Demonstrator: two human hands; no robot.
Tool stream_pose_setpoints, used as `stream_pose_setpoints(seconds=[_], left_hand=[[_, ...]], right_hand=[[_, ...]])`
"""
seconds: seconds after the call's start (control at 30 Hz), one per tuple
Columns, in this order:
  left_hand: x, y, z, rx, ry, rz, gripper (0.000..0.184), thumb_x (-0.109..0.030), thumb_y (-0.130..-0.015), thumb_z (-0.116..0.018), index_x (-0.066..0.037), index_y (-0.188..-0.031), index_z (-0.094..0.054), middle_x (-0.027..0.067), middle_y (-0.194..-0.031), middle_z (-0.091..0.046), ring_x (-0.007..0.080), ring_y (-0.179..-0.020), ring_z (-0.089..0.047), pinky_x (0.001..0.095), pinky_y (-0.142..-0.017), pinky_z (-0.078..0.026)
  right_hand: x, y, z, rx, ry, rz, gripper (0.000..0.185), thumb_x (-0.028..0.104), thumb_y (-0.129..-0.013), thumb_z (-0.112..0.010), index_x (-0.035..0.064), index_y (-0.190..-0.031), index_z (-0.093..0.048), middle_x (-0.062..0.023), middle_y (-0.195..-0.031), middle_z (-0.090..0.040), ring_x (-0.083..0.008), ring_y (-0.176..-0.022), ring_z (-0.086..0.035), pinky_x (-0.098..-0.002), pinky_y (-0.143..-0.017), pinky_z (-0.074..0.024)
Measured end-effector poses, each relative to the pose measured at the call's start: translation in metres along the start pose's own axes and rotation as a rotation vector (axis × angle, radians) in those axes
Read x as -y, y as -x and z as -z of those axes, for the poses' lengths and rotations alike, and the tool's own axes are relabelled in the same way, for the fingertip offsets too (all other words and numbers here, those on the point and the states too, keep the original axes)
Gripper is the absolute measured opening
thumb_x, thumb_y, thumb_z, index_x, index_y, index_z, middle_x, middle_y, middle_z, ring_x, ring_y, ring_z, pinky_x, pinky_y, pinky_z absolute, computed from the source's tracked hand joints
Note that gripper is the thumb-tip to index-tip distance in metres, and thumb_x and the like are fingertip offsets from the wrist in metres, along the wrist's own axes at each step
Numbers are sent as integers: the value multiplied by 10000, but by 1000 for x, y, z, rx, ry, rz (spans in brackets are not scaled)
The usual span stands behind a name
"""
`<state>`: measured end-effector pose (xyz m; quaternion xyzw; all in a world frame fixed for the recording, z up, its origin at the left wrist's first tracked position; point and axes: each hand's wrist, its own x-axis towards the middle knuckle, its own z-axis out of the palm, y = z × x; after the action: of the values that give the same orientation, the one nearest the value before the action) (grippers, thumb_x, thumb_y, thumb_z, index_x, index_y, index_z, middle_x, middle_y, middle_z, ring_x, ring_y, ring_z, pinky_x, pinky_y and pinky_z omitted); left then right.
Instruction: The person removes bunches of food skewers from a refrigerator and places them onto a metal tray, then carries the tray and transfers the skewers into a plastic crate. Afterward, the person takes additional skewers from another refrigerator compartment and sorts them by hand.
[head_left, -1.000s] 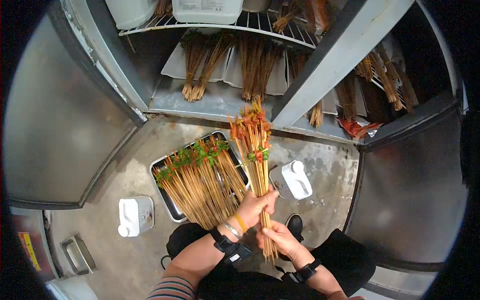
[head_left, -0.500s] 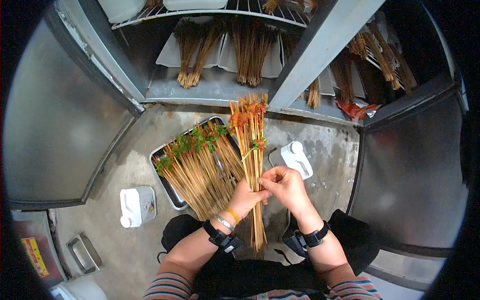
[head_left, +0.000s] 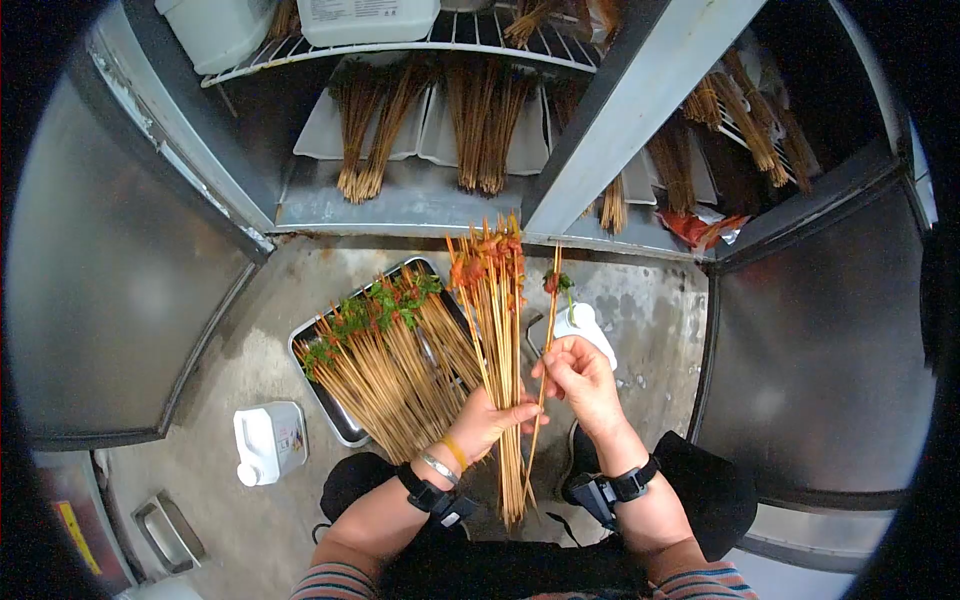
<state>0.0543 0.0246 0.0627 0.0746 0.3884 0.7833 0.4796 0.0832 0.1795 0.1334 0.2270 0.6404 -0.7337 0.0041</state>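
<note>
The left hand (head_left: 487, 420) grasps a bundle of thin wooden skewers (head_left: 497, 340) with glossy red tips; the right hand (head_left: 580, 382) pinches one leafy-topped skewer (head_left: 549, 330) beside it; farther off, a rectangular metal tray (head_left: 335, 408) of green-topped skewers (head_left: 395, 350) rests on mottled floor (head_left: 230, 360)

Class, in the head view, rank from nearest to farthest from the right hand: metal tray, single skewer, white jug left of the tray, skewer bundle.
From the right hand:
1. Single skewer: in its fingers.
2. Skewer bundle: just left, in the left hand.
3. Metal tray: farther left.
4. White jug: left of the tray.
</note>
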Motion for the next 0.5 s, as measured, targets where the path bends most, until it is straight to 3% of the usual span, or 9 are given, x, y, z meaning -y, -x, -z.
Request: stream_pose_setpoints(seconds=[0.1, 0.17, 0.23, 0.3, 0.4, 0.43, 0.47, 0.5], left_hand=[[-3, -4, -6, 8, 9, -3, 192, -89, -871, -608, -29, -1019, -501, 59, -887, -613, 204, -809, -654, 290, -685, -538], [-7, -2, -9, -162, 4, 46, 125, -141, -898, -582, -40, -941, -521, 40, -783, -597, 164, -704, -630, 279, -634, -526], [-8, -7, 5, -202, -189, -84, 237, -245, -939, -518, -79, -771, -507, -3, -609, -513, 93, -482, -469, 251, -464, -413], [-26, -7, 15, -416, -228, -135, 244, -242, -929, -538, -78, -756, -485, -14, -592, -483, 77, -449, -433, 245, -429, -377], [-54, 0, 22, -682, -307, -353, 227, -241, -888, -590, -35, -815, -529, 12, -619, -529, 106, -509, -491, 262, -483, -405], [-55, 4, 20, -702, -305, -361, 227, -241, -888, -590, -35, -815, -529, 12, -619, -529, 106, -509, -491, 262, -483, -405], [-54, 9, 14, -650, -348, -338, 204, -228, -895, -583, -42, -841, -520, 8, -631, -519, 98, -507, -481, 252, -477, -406], [-53, 13, 7, -597, -388, -317, 181, -214, -903, -576, -49, -867, -511, 3, -642, -509, 91, -506, -470, 243, -472, -408]], right_hand=[[5, -9, -3, -62, 66, 156, 79, 156, -908, -547, 82, -885, -532, -33, -759, -639, -47, -547, -492, -185, -485, -379], [15, -11, 2, -134, 146, 293, 71, 130, -912, -530, 66, -944, -526, -28, -791, -621, -60, -584, -492, -194, -513, -408], [12, -21, 16, -380, 148, 423, 70, 140, -927, -512, 74, -945, -527, -7, -764, -595, -50, -573, -475, -196, -481, -384], [11, -28, 23, -517, 158, 429, 74, 149, -937, -501, 79, -942, -524, 3, -760, -568, -46, -561, -456, -196, -475, -374], [-22, -43, 21, -477, 260, 429, 70, 144, -937, -505, 77, -919, -519, 9, -769, -553, -45, -575, -441, -191, -496, -363], [-47, -51, 19, -388, 482, 428, 67, 129, -928, -512, 67, -902, -521, 9, -751, -549, -69, -600, -468, -213, -521, -390], [-50, -48, -8, -239, 492, 155, 68, 118, -909, -527, 53, -894, -543, -8, -745, -565, -100, -636, -504, -246, -572, -433], [-92, -59, -12, -136, 634, 228, 64, 101, -882, -549, 45, -906, -569, -16, -771, -593, -123, -684, -537, -278, -621, -465]])
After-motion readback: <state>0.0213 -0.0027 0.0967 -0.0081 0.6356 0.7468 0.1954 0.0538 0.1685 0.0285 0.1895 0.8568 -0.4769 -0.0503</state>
